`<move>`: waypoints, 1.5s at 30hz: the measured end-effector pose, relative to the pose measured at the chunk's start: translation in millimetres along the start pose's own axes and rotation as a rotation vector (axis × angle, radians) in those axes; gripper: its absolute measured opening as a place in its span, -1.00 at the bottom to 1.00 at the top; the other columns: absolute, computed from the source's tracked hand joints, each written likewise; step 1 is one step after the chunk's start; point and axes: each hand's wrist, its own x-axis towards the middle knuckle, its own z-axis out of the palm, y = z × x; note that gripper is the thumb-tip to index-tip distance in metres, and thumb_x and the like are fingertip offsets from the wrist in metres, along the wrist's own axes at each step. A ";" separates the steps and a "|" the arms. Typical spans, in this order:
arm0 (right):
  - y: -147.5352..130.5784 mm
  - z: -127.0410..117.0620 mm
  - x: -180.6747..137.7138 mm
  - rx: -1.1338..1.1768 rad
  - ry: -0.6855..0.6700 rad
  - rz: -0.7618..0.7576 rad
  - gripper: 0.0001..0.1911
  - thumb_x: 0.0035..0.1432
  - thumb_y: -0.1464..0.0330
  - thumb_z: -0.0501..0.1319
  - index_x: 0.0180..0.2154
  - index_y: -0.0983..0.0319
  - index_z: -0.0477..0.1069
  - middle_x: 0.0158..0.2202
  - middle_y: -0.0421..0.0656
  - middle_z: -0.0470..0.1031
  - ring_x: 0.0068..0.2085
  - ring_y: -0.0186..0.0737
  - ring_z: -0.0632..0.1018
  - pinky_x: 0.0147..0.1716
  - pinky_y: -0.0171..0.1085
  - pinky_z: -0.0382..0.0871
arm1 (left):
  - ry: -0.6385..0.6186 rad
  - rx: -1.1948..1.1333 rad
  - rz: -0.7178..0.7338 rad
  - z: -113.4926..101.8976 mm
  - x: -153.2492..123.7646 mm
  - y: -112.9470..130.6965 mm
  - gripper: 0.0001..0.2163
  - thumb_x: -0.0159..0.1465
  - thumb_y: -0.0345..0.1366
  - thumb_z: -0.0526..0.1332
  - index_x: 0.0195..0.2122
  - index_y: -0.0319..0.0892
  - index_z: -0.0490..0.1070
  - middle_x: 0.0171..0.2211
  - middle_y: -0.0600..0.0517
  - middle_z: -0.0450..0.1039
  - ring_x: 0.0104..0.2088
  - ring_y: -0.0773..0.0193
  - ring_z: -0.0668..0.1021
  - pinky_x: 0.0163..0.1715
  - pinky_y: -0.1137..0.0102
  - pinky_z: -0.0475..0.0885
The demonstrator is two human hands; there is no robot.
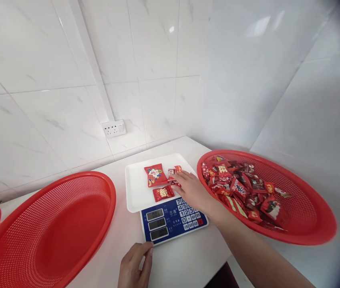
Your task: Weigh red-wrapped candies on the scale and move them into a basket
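The right hand (192, 188) reaches in from the right side of the surface (184, 264). Its fingers (182, 176) are stretched out and a little apart, and the tips are on some small red and white packets (171, 172). I cannot tell if the fingers have hold of one. These packets are on a white tray (134, 180), on top of a scale (170, 235) that stands near the right edge of the surface. A big red packet (155, 175) is on the tray, just left of the small ones. A red packet with gold marks (163, 193) lies nearer the front of the tray.

The left hand (135, 266) is by the scale's front left corner. Its thumb and first finger are bent, with their tips close together. I cannot tell if they pinch the corner.

A red basket (322, 226) full of mixed packets (243, 192) is by the surface's right edge. Another red basket (111, 188) sits on the left part of the surface. A wall socket (113, 128) is above the back edge.
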 end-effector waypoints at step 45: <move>18.1 13.3 22.4 0.013 -0.058 0.181 -0.57 0.22 0.49 -0.07 0.08 0.34 0.32 0.06 0.07 0.39 0.07 -0.06 0.40 0.01 -0.18 0.26 | 0.034 0.015 0.035 -1.8 -1.0 2.1 -0.86 0.30 -0.29 0.08 -0.26 -0.09 0.43 -0.50 0.06 0.45 -0.52 0.36 0.50 -0.52 0.53 0.37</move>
